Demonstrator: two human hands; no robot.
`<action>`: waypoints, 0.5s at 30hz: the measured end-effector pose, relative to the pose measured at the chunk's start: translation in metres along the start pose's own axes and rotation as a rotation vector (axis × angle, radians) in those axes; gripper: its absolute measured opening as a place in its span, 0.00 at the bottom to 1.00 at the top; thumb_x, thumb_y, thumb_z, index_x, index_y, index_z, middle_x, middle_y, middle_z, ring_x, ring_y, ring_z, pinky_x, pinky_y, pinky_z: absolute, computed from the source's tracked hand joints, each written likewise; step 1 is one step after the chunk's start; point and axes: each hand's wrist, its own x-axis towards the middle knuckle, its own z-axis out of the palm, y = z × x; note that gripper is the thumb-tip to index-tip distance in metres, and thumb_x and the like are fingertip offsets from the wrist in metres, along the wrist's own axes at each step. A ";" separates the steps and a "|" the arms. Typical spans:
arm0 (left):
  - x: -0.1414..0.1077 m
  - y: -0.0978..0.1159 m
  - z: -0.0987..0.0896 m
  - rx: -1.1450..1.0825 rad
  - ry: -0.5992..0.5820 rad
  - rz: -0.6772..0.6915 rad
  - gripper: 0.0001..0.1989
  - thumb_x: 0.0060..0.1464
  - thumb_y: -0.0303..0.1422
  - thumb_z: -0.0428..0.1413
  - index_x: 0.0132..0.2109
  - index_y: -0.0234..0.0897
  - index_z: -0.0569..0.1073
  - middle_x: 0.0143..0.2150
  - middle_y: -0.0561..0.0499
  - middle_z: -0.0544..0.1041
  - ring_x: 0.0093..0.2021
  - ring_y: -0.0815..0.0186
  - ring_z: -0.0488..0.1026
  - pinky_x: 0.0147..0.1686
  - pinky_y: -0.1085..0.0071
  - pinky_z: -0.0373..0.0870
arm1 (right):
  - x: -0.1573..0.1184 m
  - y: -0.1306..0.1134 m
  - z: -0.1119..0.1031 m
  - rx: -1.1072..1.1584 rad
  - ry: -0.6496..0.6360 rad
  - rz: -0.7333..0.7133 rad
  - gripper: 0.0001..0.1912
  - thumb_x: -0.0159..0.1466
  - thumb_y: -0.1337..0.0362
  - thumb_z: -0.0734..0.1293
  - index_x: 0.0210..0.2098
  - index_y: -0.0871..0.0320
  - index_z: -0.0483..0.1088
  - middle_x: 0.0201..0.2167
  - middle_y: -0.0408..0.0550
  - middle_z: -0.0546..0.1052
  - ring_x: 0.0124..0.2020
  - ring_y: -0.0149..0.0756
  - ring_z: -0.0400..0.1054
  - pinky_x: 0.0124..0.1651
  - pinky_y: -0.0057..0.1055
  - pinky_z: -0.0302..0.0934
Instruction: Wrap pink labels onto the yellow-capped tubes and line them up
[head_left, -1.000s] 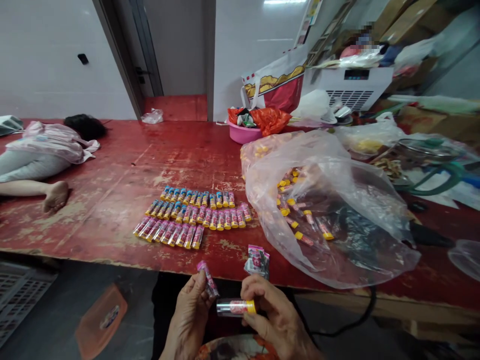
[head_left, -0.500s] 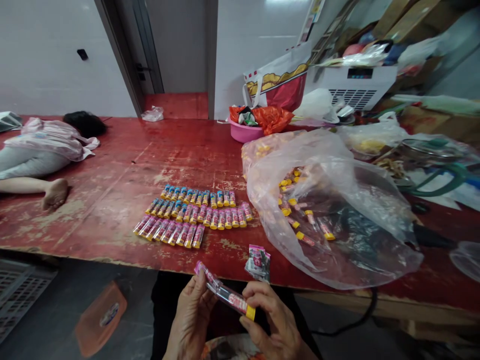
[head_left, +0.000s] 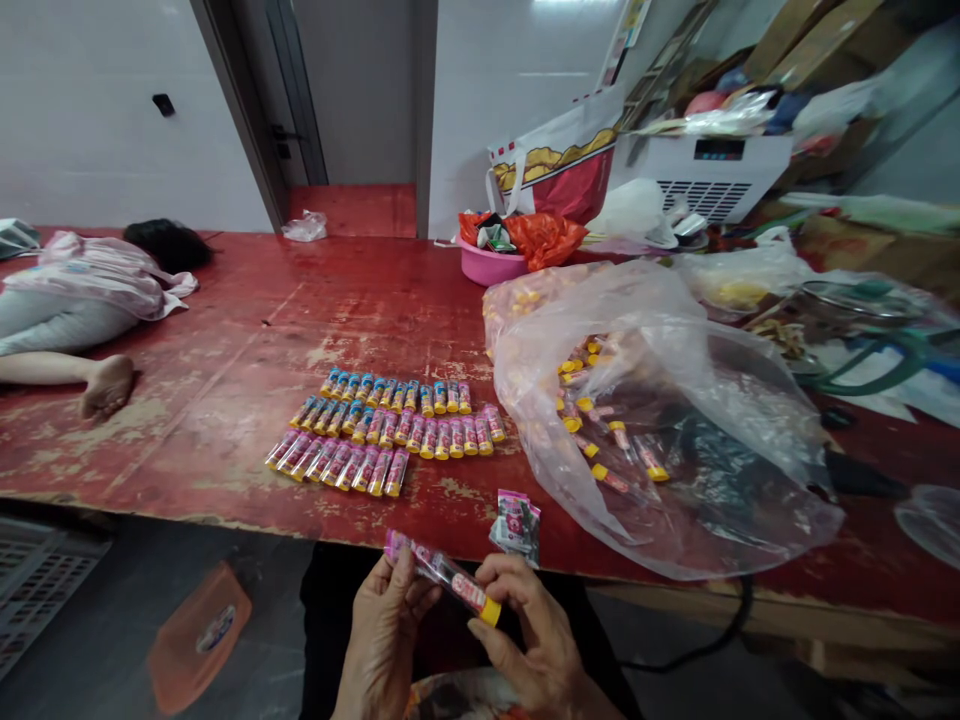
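My right hand (head_left: 529, 630) grips a clear plastic tube (head_left: 466, 590) by its yellow-capped end. In my left hand (head_left: 386, 625), thumb and fingers pinch a pink printed packet (head_left: 401, 545) at the tube's other end; part of the packet lies inside the tube. The tube is tilted, its yellow cap low and to the right, just off the table's front edge. On the table ahead lie several rows of filled tubes (head_left: 341, 463), some pink-topped and some blue-topped. A small pile of flat pink and grey packets (head_left: 517, 525) rests near the edge.
A large clear plastic bag (head_left: 697, 470) holding yellow-capped tubes spreads over the right of the red table (head_left: 225, 400). Behind it stand a pink basin (head_left: 491, 265) and a shopping bag (head_left: 574, 170). A person (head_left: 90, 285) lies at the far left. An orange plastic piece (head_left: 199, 640) is on the floor.
The packet has slid further into the tube, and my two hands are slightly closer together. Tube and right hand have shifted a little left and up. The rows of tubes are unchanged.
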 end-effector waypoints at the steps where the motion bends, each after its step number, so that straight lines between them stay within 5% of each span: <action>1: 0.000 -0.001 0.000 0.009 -0.004 0.021 0.23 0.31 0.40 0.73 0.34 0.33 0.77 0.31 0.49 0.81 0.27 0.69 0.76 0.28 0.75 0.74 | 0.000 0.000 -0.001 -0.051 -0.016 -0.037 0.10 0.63 0.70 0.63 0.43 0.55 0.62 0.42 0.48 0.68 0.41 0.34 0.67 0.44 0.30 0.66; 8: -0.002 -0.010 -0.004 0.075 -0.092 0.100 0.17 0.37 0.38 0.71 0.32 0.33 0.78 0.26 0.53 0.78 0.25 0.72 0.73 0.28 0.78 0.71 | 0.006 -0.003 0.000 -0.148 -0.044 -0.095 0.07 0.66 0.64 0.64 0.43 0.56 0.62 0.42 0.48 0.70 0.41 0.33 0.69 0.45 0.27 0.65; 15: -0.014 -0.011 0.006 0.158 -0.303 0.027 0.14 0.41 0.36 0.69 0.36 0.34 0.81 0.27 0.50 0.79 0.24 0.72 0.72 0.29 0.78 0.69 | 0.030 -0.008 0.007 -0.293 0.097 -0.174 0.14 0.65 0.55 0.66 0.44 0.56 0.62 0.37 0.47 0.70 0.35 0.32 0.68 0.38 0.26 0.65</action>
